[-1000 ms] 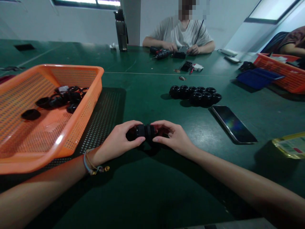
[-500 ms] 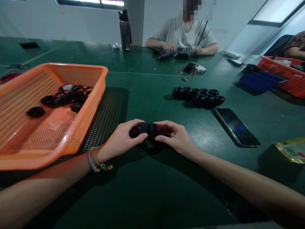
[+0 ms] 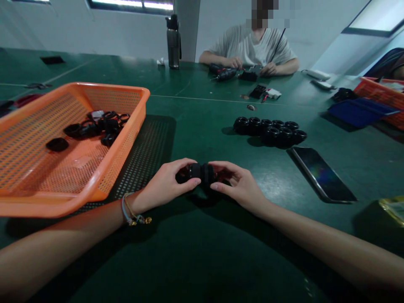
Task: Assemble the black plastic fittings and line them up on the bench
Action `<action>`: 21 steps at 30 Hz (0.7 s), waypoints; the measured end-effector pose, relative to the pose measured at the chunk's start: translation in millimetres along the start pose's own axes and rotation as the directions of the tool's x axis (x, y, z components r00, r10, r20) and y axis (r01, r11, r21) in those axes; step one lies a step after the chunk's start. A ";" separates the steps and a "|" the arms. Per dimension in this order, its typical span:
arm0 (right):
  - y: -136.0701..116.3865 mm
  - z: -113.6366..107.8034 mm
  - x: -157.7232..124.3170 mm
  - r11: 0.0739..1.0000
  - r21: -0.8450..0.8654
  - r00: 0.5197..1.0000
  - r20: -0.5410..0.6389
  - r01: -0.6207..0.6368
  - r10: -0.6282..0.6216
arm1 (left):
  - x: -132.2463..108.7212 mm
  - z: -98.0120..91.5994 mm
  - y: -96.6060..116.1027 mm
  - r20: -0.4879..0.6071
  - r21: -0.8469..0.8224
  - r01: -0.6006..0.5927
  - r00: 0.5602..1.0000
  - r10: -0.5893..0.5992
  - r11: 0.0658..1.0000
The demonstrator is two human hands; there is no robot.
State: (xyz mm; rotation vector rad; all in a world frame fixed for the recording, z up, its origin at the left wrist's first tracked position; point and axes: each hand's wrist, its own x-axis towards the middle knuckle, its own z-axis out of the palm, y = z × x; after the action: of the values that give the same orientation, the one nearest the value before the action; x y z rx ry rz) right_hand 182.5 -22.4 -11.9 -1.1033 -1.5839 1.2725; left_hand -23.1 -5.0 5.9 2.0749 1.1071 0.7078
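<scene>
Between my two hands is a black ringed cylindrical part [image 3: 202,172], held sideways just above the green table [image 3: 202,248]. My left hand [image 3: 175,179] is closed on its left end, thumb below and fingers over the top. Its right end is gripped by my right hand [image 3: 236,183], with thumb and fingers pinched round it. The fingers hide some of both ends. To the left, an orange perforated basket [image 3: 85,191] holds several black rings and caps [image 3: 94,126]. Beyond my right hand, several black round parts [image 3: 273,131] stand grouped in rows.
A smartphone [image 3: 322,173] lies right of my right hand, with a yellow-rimmed box [image 3: 393,212] farther right. Across the table sits a person [image 3: 252,46] near a power drill [image 3: 225,74]. A bottle [image 3: 173,44], a blue tray [image 3: 360,112] and a red basket [image 3: 369,88] stand farther off.
The whole view has shifted, so most things appear slightly farther right. Both hands keep their hold on the black part, with little visible change in their grip.
</scene>
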 end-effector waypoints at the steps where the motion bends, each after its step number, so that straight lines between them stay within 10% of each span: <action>1: 0.1 -0.2 -0.6 1.000 -0.010 1.000 0.001 0.016 -0.016 | 0.0 -0.2 0.3 0.001 -0.003 0.000 1.000 0.000 1.000; 21: -1.1 -1.2 -1.2 1.000 -0.028 1.000 0.019 0.001 0.000 | -0.8 -2.0 0.0 0.021 -0.003 -0.002 1.000 0.002 1.000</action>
State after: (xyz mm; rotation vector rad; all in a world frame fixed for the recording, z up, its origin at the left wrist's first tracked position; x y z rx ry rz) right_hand 183.8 -23.3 -10.7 -1.1108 -1.6208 1.2674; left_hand -24.9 -5.0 7.1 2.0769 1.0922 0.6866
